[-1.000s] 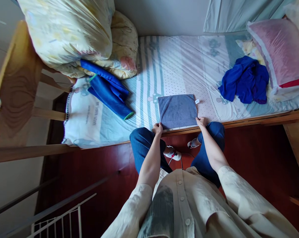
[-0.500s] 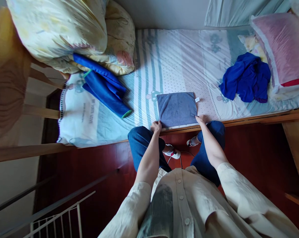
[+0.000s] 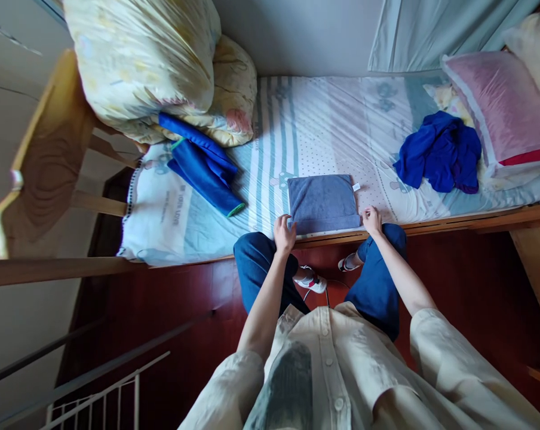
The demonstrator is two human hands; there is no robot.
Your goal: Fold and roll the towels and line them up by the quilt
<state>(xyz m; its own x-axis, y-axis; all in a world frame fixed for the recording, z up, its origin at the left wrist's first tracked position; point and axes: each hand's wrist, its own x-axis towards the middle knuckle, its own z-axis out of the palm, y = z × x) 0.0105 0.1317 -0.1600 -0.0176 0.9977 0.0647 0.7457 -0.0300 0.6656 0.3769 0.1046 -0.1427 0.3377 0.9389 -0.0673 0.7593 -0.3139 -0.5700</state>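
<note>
A grey-blue towel (image 3: 324,206), folded into a rectangle with a white tag at its right side, lies flat on the bed near the front edge. My left hand (image 3: 285,234) is at the towel's lower left corner, fingers loosely bent and apart; whether they touch the cloth is hard to tell. Just off the lower right corner, my right hand (image 3: 371,221) hovers with slightly curled fingers and holds nothing. To the left lies a folded blue cloth with green edging (image 3: 207,173). A crumpled royal-blue cloth (image 3: 440,152) rests to the right.
A patterned sheet (image 3: 341,125) covers the bed. Bulky yellow bedding (image 3: 149,60) is heaped at the left by the wooden bed end (image 3: 50,173). A pink pillow (image 3: 503,107) lies at the right. The bed's wooden rail (image 3: 467,220) runs before my knees; a white metal rack (image 3: 104,388) stands lower left.
Both hands have come away from their grip on the towel's lower corners, the right one moving slightly outward. A small fold shows along the towel's front edge. The view has shifted a little.
</note>
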